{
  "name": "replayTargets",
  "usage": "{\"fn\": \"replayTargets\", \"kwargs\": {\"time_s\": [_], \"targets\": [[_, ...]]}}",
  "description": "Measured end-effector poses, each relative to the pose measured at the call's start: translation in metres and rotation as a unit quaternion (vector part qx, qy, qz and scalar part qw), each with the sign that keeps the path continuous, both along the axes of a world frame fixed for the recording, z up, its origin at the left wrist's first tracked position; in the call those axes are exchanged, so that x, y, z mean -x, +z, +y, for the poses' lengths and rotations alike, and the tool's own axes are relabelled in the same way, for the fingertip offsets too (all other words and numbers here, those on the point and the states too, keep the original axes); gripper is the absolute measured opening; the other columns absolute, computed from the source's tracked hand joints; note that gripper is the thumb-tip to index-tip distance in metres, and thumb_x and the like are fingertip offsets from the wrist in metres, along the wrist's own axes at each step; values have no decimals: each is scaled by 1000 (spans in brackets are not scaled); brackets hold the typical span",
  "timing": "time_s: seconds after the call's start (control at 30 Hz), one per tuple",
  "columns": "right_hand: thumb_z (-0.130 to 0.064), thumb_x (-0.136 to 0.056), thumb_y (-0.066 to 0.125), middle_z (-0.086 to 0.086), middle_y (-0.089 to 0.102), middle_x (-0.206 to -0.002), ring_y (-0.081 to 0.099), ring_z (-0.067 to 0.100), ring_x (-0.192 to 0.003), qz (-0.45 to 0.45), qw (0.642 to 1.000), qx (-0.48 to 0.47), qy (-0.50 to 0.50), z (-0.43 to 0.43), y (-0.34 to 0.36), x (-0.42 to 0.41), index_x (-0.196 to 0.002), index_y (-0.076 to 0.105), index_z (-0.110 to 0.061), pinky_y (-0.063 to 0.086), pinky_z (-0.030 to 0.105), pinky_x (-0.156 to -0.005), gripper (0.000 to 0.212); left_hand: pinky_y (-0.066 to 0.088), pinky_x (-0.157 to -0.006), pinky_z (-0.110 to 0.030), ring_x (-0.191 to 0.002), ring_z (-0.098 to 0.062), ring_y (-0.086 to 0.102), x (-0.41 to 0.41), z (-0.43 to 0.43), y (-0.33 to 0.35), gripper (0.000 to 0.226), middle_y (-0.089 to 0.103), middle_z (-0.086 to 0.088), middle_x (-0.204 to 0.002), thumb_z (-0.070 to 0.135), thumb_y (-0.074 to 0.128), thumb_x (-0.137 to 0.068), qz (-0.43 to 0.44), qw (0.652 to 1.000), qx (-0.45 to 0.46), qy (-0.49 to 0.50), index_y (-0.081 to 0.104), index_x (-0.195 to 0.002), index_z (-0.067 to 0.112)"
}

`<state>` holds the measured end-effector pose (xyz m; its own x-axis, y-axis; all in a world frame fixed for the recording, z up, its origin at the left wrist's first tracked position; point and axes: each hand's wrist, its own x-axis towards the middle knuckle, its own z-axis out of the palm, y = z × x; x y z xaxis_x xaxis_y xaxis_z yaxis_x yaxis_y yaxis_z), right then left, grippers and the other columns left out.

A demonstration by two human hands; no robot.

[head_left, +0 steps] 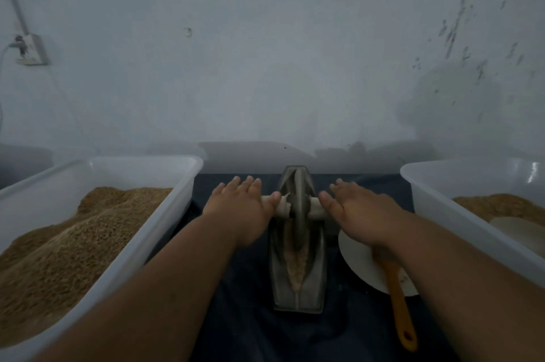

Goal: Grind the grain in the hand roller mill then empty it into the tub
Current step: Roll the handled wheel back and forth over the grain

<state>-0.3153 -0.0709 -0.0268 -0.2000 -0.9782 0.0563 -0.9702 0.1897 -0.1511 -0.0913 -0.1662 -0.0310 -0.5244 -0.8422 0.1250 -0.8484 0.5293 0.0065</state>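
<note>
Grain [73, 243] heaps in the left tub [177, 205]. The left hand [241, 208] lies flat, fingers straight, on the axle [317, 209]. The mill [280, 273], between the tubs, looks heavy and rigid. The right hand [354, 208] presses flat likewise. The axle ends offer the best hold.

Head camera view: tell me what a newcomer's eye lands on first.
First come the left hand and right hand, laid flat with straight fingers on the axle either side of the grey roller mill at the centre. Pale ground grain lies in its trough. Next is the white left tub, heaped with brown grain, and the white right tub opposite.
</note>
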Motion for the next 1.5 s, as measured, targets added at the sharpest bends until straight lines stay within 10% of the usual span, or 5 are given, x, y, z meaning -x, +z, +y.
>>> {"fn": "replayTargets", "kwargs": {"time_s": [0.37, 0.73, 0.93, 1.27, 1.5], "targets": [[-66, -96, 4, -4, -29, -161, -26, 15, -148, 27, 999, 44, -18, -72, 3, 31, -158, -10, -25, -9, 48, -121, 75, -14, -118, -47, -148, -22, -22, 35, -65, 11, 77, -13, 3, -164, 67, -2, -93, -5, 999, -1, 34, -9, -156, 23], [-77, -82, -5, 3, 31, -160, 24, 21, -149, 31, 999, 1, 37, -4, 14, -8, -143, 49, -21, 29, 51, -115, 98, 19, -116, -42, -147, -25, 20, -8, 2, -1, 71, 21, -4, -162, 61, 11, -99, 27, 999, -44, 4, 16, -156, 20], [-80, -76, -14, -6, 60, -95, 57, 16, -103, 49, 994, 63, 73, 49, 15, -27, -91, 55, -28, 48, 41, -85, 88, 35, -108, -43, -133, -24, 42, -33, 55, 9, 81, 48, -6, -144, 67, -1, -90, 16, 1000, 3, -15, 39, -145, 21], [-82, -69, -14, -3, 60, -129, 56, 17, -116, 20, 996, 37, 72, 69, 27, -32, -128, 56, -27, 44, 43, -99, 108, 45, -87, -42, -98, -21, 55, -40, 70, 12, 74, 60, 0, -106, 69, -4, -85, 35, 999, 27, -13, 53, -104, 25], [-67, -96, 7, -2, 20, -164, 18, 16, -151, -51, 998, -15, 33, 13, 9, -6, -157, 27, -22, 17, 41, -121, 78, 31, -110, -52, -141, -33, 30, -5, 17, 9, 47, 39, -8, -150, 52, 17, -103, -44, 998, 37, -20, 24, -147, 37]]}}
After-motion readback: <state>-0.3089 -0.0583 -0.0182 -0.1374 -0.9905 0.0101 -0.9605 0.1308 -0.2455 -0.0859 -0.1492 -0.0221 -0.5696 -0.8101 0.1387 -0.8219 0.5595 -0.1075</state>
